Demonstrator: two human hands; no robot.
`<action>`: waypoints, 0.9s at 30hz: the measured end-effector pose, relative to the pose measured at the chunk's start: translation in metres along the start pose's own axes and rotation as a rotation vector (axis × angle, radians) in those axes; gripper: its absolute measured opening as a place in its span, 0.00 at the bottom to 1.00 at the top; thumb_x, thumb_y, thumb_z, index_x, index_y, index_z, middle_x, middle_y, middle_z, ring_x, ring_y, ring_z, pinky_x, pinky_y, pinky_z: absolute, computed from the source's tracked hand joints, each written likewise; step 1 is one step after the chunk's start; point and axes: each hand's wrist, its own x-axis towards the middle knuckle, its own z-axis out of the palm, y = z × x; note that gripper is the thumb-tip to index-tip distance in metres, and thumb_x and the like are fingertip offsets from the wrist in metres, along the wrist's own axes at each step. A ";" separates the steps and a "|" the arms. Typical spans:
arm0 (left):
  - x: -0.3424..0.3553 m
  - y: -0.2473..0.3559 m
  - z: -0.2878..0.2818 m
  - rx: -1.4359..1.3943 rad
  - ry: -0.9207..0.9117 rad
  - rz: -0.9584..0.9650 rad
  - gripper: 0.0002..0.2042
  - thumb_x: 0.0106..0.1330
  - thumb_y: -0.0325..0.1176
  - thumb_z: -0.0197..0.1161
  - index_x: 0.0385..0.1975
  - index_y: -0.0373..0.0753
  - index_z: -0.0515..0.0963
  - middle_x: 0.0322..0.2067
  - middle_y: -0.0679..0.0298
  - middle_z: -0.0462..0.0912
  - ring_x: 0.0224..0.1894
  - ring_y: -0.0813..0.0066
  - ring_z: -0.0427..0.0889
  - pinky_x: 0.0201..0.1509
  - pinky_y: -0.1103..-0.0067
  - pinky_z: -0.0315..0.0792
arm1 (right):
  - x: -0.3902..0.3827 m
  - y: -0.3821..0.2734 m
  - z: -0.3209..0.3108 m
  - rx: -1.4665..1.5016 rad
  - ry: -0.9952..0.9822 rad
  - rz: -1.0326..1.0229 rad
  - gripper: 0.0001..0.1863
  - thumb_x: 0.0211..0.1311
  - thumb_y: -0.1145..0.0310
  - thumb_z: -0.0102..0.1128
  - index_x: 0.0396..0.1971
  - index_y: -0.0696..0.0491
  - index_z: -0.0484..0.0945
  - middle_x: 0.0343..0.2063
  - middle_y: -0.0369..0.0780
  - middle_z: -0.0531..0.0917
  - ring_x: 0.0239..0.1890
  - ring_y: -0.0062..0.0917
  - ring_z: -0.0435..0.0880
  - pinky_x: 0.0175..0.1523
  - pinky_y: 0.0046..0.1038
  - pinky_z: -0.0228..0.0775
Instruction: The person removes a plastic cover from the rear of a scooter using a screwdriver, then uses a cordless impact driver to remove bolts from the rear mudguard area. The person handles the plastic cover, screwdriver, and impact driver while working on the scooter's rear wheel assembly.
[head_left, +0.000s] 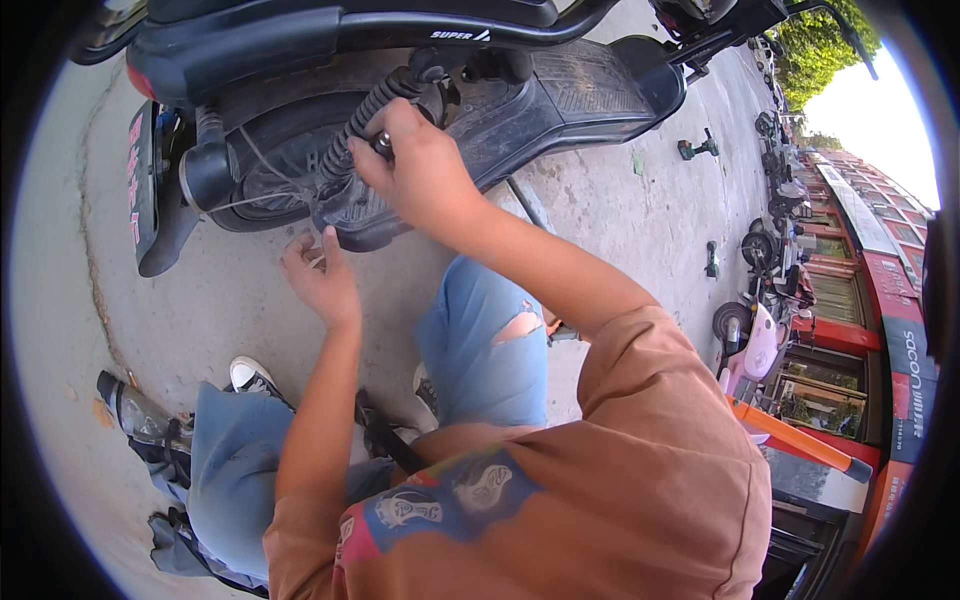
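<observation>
A black electric scooter [345, 35] stands in front of me, its rear wheel [280, 150] on the left and its footboard [590, 85] on the right. My right hand [415, 170] is closed round a dark rod-shaped tool with a shiny end [382, 144], beside the coil spring shock absorber [370, 115]. What the tool's far end touches is hidden. Below the wheel, my left hand [322, 280] has its fingers bent but apart. One fingertip is at the lower edge of a black plastic cover [365, 228]. I see nothing clearly held there.
On the concrete lie a dark green cordless drill [697, 147] and a smaller dark tool [711, 259]. Parked scooters [760, 340] line the shopfronts at right. An orange bar [800, 440] is near my right shoulder. My knees are bent close to the scooter.
</observation>
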 end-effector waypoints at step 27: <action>0.073 0.044 0.000 0.162 -0.631 0.452 0.14 0.61 0.24 0.63 0.47 0.29 0.77 0.46 0.64 0.82 0.50 0.77 0.79 0.53 0.81 0.70 | -0.029 0.007 0.009 0.698 0.384 0.119 0.17 0.47 0.72 0.71 0.40 0.54 0.79 0.33 0.46 0.81 0.35 0.41 0.82 0.42 0.35 0.75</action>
